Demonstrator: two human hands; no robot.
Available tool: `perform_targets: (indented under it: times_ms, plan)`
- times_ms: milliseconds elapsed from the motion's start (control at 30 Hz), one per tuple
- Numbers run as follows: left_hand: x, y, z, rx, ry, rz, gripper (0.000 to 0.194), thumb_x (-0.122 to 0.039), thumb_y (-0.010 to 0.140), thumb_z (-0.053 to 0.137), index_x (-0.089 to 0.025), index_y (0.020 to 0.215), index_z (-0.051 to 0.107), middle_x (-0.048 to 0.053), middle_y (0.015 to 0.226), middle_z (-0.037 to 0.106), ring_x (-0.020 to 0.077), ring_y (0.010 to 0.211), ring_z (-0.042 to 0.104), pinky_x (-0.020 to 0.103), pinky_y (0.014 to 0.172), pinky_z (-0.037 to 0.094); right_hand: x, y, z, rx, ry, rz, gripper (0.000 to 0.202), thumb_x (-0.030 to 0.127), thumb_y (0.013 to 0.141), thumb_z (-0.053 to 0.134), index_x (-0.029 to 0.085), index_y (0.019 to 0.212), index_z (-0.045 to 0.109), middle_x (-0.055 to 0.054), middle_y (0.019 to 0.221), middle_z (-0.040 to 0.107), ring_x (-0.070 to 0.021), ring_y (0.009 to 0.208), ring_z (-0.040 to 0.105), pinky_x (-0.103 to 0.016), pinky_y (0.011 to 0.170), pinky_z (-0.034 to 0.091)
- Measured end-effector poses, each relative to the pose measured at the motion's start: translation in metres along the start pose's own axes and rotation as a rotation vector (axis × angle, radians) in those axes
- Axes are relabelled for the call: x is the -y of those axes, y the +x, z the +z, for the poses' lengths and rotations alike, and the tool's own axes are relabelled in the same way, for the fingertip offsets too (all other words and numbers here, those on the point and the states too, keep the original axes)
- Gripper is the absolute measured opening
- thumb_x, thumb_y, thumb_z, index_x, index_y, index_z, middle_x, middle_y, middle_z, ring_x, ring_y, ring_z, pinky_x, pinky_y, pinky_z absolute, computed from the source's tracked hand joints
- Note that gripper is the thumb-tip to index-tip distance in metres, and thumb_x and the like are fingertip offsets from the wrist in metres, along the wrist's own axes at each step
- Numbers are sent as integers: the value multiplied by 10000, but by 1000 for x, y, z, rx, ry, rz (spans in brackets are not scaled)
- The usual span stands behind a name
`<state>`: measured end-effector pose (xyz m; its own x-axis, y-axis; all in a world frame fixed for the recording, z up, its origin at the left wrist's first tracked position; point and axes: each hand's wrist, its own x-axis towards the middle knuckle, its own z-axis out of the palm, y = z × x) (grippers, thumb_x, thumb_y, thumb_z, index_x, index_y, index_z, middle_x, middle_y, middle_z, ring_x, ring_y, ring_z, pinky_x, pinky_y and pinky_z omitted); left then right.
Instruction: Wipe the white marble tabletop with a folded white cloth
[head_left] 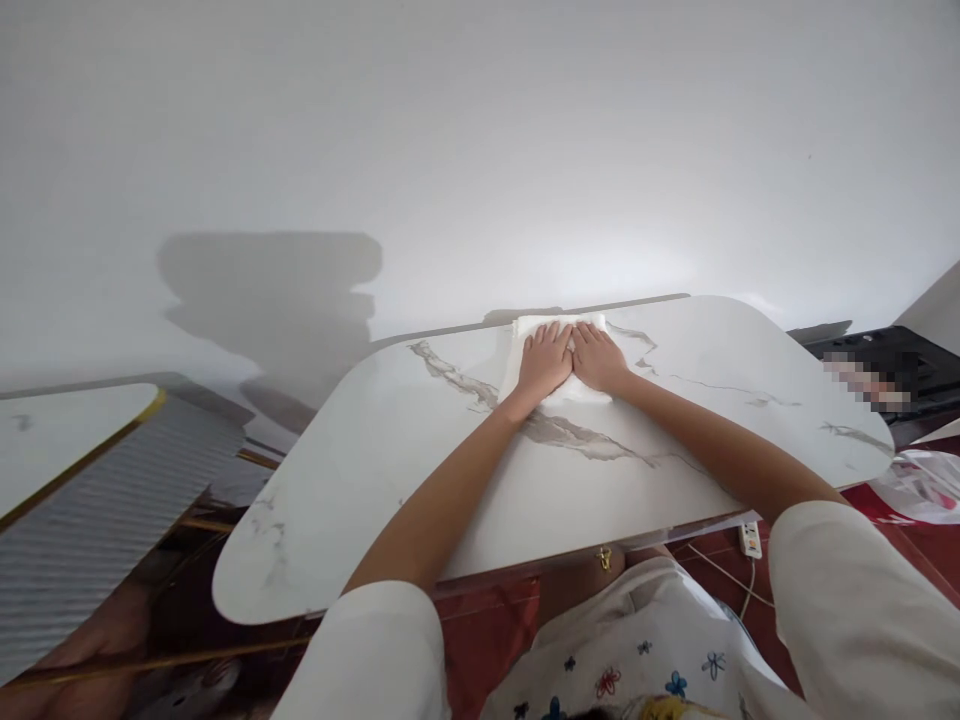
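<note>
A folded white cloth [523, 330] lies on a white marble-patterned table [360, 450], close to its far edge by the wall. My left hand [546, 358] rests flat on the cloth, palm down, fingers stretched toward the wall. Beside it, my right hand [598, 356] presses on the same cloth, its fingers also extended. The two hands touch or nearly touch at the thumbs. Neither hand grasps anything; the cloth is beneath both palms.
A pale wall [480, 150] rises behind the table. At the left is another marble-topped piece with a gold edge [90, 445]. A black object [930, 370] stands at the right. A power strip [750, 539] with a cable lies on the red floor.
</note>
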<state>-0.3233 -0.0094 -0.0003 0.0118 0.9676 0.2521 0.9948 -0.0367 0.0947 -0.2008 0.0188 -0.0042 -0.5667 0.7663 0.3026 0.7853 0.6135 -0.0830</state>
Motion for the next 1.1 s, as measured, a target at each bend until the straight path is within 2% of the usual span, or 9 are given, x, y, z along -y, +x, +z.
perform_targets:
  times_ms: [300, 667, 900, 1100]
  plan:
    - [-12, -45, -12, 11, 9, 21, 549, -231, 922, 285, -196, 1465, 361, 71, 1543, 340, 278, 1416, 283, 472, 1136, 264, 18, -42, -11, -5, -23, -21, 533, 189, 953, 288, -23, 1435, 377, -194, 1503, 376, -288, 1400, 331, -416, 1123, 289]
    - [-28, -105, -29, 42, 1, -21, 547, -253, 932, 306, -252, 1477, 342, 35, 1552, 328, 266, 1432, 265, 466, 1151, 251, 42, -96, -24, -39, -20, -74, 534, 200, 945, 311, -32, 1416, 407, -210, 1481, 403, -303, 1386, 356, -433, 1118, 308]
    - [-43, -148, -42, 69, 2, -48, 572, -252, 917, 320, -195, 1486, 332, 75, 1561, 302, 299, 1434, 252, 493, 1152, 249, 57, -132, -37, -1, 24, -108, 552, 197, 930, 320, -38, 1424, 392, -208, 1489, 388, -307, 1394, 342, -436, 1126, 302]
    - [-60, -164, -43, 47, -20, -100, 584, -263, 900, 344, -233, 1483, 334, 64, 1557, 313, 299, 1435, 254, 514, 1152, 248, 54, -146, -44, 15, 37, -117, 552, 208, 933, 312, -10, 1434, 391, -180, 1498, 386, -278, 1399, 340, -417, 1127, 311]
